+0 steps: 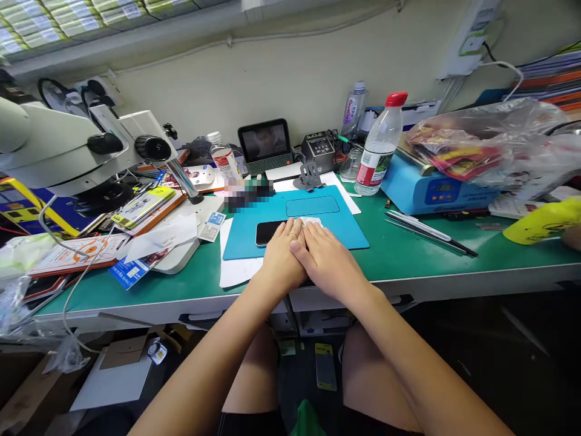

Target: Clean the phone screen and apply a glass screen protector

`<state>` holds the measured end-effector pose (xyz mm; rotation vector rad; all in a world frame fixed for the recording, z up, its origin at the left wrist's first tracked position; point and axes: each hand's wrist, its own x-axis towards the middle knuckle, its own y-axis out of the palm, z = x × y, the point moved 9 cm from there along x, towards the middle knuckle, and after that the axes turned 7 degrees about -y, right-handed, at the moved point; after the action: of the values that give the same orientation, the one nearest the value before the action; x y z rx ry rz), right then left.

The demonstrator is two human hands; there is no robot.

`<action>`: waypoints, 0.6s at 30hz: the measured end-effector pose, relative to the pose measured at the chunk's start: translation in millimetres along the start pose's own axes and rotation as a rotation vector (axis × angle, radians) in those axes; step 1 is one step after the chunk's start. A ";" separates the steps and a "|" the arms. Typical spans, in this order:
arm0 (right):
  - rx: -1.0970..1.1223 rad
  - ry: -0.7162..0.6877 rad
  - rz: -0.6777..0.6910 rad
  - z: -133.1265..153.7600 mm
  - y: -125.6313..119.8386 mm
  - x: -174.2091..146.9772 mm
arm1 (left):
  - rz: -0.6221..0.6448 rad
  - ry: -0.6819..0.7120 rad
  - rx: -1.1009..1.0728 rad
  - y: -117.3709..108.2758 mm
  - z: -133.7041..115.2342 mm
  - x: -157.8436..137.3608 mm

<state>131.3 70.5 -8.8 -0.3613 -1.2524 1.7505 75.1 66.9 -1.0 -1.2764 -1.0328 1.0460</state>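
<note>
A smartphone [267,234] with a dark screen lies on the blue mat [245,247], partly hidden by my hands. My left hand [284,257] lies flat over its right part, fingers stretched out. Beside it, my right hand [333,260] is also flat with fingers extended, its thumb resting across the left hand. A crumpled white tissue or cloth [314,221] pokes out beyond the right fingertips, the rest of it covered. A black phone-shaped outline [313,206] is on the mat just beyond my hands.
A microscope [149,147] stands at left, near papers and boxes. At the back are a small tablet [264,142], a soldering station [318,150] and a red-capped bottle [380,148]. Tweezers [426,233] lie at right, before a blue machine [440,188] with plastic bags on top.
</note>
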 end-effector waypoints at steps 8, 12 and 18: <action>-0.092 0.009 0.039 17.4 5.3 -17.5 | -0.017 0.012 -0.047 -2.1 -0.2 -26.5; -0.125 -0.005 0.074 33.0 16.4 -12.3 | 0.034 0.001 -0.047 -2.7 16.2 -37.9; -0.137 -0.053 0.126 69.4 40.9 14.2 | 0.033 -0.080 -0.083 -0.8 64.2 -53.0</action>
<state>55.9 38.8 -9.9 -0.4857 -1.4187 1.7944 0.9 29.4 0.9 -1.3316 -1.1297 1.0964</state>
